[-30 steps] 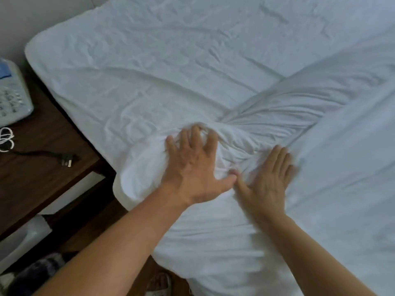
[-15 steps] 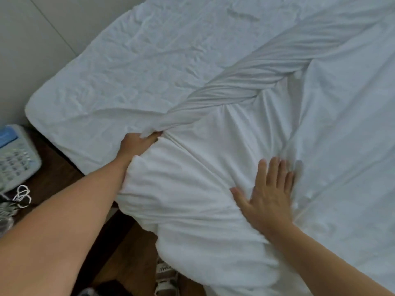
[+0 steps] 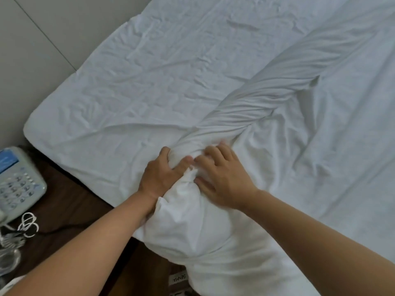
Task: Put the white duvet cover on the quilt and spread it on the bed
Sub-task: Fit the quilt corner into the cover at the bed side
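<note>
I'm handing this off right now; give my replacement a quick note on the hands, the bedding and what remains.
Left hand grips the bunched corner of the white duvet cover at the near edge of the bed. Right hand has curled fingers on the same bunch. A twisted length of cover runs toward the far right. Done: cover is on the bed. Left: untwist, seat the corner, spread flat.

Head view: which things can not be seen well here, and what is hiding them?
- Quilt: wholly inside the white duvet cover; no part shows.
- Left hand fingertips: sunk into the bunched fabric.
- Right hand palm: turned down, hidden by its own back.
- Telephone: cut by the left edge; key markings too blurred to read.
- Bed: its far side runs past the top and right edges.
</note>
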